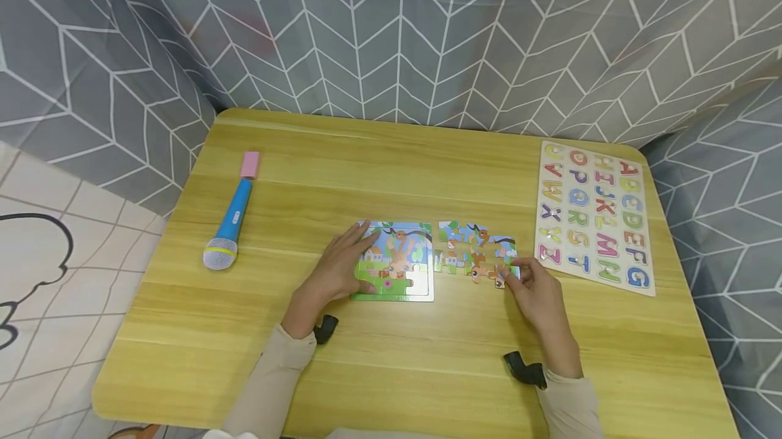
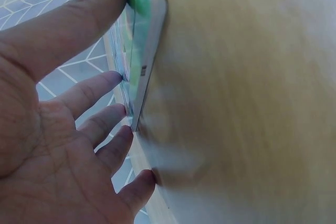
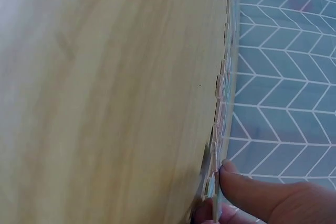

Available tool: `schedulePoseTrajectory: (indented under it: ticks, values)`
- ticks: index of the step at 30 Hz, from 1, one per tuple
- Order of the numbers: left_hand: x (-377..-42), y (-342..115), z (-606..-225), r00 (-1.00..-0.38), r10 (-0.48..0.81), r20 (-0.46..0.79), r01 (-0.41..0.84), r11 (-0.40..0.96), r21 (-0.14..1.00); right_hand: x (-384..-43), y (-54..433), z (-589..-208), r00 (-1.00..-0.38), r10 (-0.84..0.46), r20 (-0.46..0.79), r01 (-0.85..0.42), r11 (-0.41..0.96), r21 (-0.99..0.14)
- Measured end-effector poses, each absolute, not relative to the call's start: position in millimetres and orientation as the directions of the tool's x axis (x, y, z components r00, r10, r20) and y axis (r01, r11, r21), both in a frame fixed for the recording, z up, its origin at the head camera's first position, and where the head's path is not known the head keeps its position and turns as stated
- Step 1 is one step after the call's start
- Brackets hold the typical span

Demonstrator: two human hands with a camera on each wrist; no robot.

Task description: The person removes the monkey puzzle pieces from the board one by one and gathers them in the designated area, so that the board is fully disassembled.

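A square jigsaw puzzle board (image 1: 425,283) with a cartoon animal picture lies at the middle of the table. My left hand (image 1: 334,266) rests along its left side, fingers spread and fairly straight. In the left wrist view the thumb lies on the corner of the puzzle board (image 2: 137,85), with fingertips by its edge and on the table. To the right lie several loose jigsaw pieces (image 1: 449,259), grouped closely together. My right hand (image 1: 540,296) pinches a jigsaw piece (image 3: 215,158) between thumb and fingers at the right end of this group, its edge tilted up.
A wooden alphabet board (image 1: 586,222) with knobbed letters lies at the right. On the left are a blue toy microphone (image 1: 232,222) and a pink block (image 1: 250,164). Black curved pieces (image 1: 525,370) sit at both wrists. Grey patterned curtains (image 1: 391,32) hang behind the table.
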State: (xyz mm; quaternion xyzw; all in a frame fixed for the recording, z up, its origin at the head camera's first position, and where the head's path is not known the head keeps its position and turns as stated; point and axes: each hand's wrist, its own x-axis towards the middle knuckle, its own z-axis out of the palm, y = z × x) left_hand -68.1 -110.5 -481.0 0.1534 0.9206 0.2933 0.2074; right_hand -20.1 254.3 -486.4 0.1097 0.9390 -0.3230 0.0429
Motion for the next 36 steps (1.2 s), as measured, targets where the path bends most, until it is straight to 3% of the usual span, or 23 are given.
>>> schedulePoseTrajectory:
  ticks: [24, 30, 36]
  values:
    - [-70, -108, -481, -0.859, 0.399, -0.321, 0.147, 0.793, 0.591, -21, 250, -483, -0.960, 0.245, -0.138, 0.279, 0.779, -0.562]
    - [-72, -106, -478, -0.859, 0.387, -0.335, 0.135, 0.803, 0.580, -22, 230, -483, -0.974, 0.221, 0.050, 0.150, 0.792, -0.591]
    - [-74, -101, -475, -0.860, 0.384, -0.337, 0.128, 0.801, 0.585, -26, 187, -482, -0.998, 0.047, 0.034, 0.015, 0.772, -0.635]
